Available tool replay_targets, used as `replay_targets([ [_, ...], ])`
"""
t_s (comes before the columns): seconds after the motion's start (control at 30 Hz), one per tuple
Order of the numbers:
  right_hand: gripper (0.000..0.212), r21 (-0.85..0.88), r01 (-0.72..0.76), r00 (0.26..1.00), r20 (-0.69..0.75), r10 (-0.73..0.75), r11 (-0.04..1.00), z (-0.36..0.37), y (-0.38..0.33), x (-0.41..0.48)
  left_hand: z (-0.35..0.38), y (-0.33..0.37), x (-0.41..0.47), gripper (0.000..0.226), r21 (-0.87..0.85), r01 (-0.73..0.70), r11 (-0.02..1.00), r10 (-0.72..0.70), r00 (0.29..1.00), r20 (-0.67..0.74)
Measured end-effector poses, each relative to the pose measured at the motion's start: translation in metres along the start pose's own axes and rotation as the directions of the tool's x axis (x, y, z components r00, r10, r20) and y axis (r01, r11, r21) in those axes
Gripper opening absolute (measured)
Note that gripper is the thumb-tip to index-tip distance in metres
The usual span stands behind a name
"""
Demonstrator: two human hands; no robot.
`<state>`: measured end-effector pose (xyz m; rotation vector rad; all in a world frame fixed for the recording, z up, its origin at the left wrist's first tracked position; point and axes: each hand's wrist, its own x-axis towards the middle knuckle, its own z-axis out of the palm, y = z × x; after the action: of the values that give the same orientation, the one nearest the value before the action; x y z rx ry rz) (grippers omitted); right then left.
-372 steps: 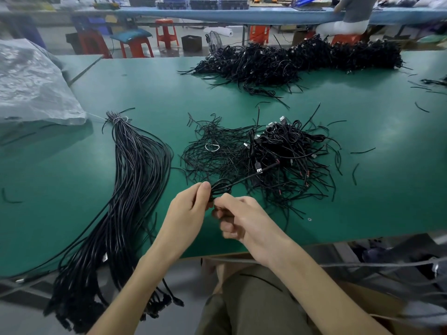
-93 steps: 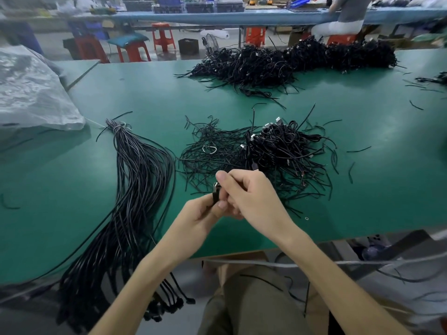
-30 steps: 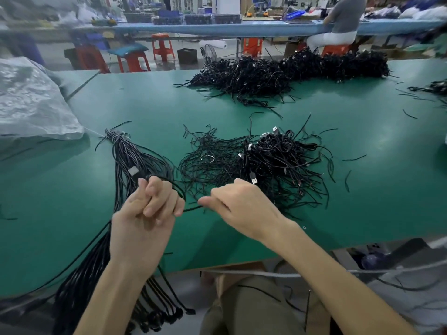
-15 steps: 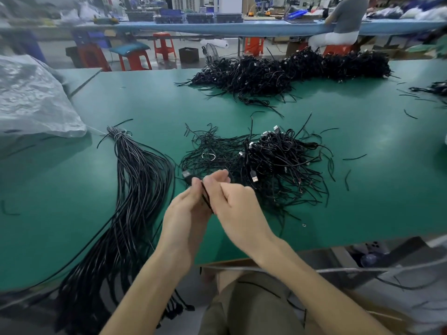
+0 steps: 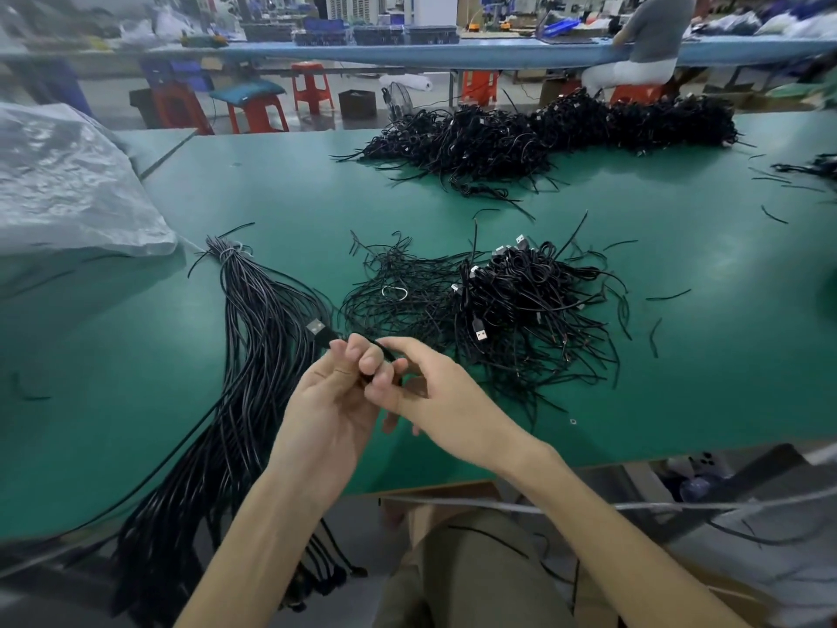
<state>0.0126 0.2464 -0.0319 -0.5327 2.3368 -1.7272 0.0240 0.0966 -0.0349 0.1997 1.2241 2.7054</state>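
Covering most of my view, table (image 5: 136, 401): green mat, with every cable here lying on it or held just above it.
Plastic sheet (image 5: 68, 188): crumpled and grey-white, at the far left edge.
Far heap (image 5: 543, 133): black coiled cables piled along the back of the table.
Long bundle (image 5: 253, 355): straight black cables tied at their far end, running toward me and hanging over the near edge.
Middle heap (image 5: 521, 310): coiled cables with silver plugs showing, thin loose ties strewn just beside it.
Left hand (image 5: 330, 410): palm toward me, fingers curled round the cable (image 5: 385, 349) I am working on.
Right hand (image 5: 448, 401): thumb and forefinger pinch the same cable right against the left fingertips; the other fingers hang loosely bent.
USB plug (image 5: 315, 329): the cable's end, poking out up and left past the left forefinger, above the long bundle.
Writing: marks on the plug face are too small for me to read.
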Motion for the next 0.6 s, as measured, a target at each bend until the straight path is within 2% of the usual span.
replay_targets([
  [0.07, 0.035, 0.012, 0.042, 0.999, -0.001, -0.042, 0.999, -0.001, -0.001, -0.002, -0.003, 0.002, -0.002, 0.040, 0.063, 0.013, 0.998, -0.016, 0.999, 0.034],
  [0.13, 0.035, -0.025, 0.045, 0.999, -0.028, -0.046, 0.999, 0.000, -0.002, -0.003, -0.007, 0.006, -0.002, 0.037, 0.074, 0.035, 0.997, -0.039, 0.998, 0.056],
  [0.17, 0.034, -0.057, 0.047, 0.998, -0.046, -0.050, 0.997, 0.000, -0.001, -0.004, -0.009, 0.008, -0.002, 0.035, 0.126, 0.036, 0.991, -0.044, 0.997, 0.063],
  [0.23, 0.030, -0.148, 0.068, 0.994, -0.080, -0.080, 0.987, 0.004, 0.001, -0.007, -0.011, 0.012, -0.003, 0.031, 0.344, 0.004, 0.939, -0.023, 0.998, 0.052],
  [0.3, 0.026, -0.206, 0.086, 0.987, -0.116, -0.112, 0.975, 0.010, 0.004, -0.009, -0.009, 0.013, -0.006, 0.029, 0.571, -0.069, 0.818, 0.050, 0.998, 0.048],
  [0.4, 0.026, -0.151, 0.096, 0.982, -0.150, -0.119, 0.984, 0.015, 0.004, -0.008, 0.000, 0.010, -0.015, 0.024, 0.820, -0.202, 0.536, 0.228, 0.970, 0.090],
  [0.53, 0.029, -0.262, 0.175, 0.967, -0.137, -0.216, 0.949, 0.015, 0.006, -0.010, -0.002, -0.004, -0.025, 0.022, 0.920, -0.275, 0.278, 0.453, 0.882, 0.126],
  [0.6, 0.026, -0.300, 0.187, 0.967, -0.112, -0.229, 0.936, 0.015, 0.010, -0.013, -0.007, -0.004, -0.027, 0.023, 0.932, -0.255, 0.256, 0.454, 0.883, 0.117],
])
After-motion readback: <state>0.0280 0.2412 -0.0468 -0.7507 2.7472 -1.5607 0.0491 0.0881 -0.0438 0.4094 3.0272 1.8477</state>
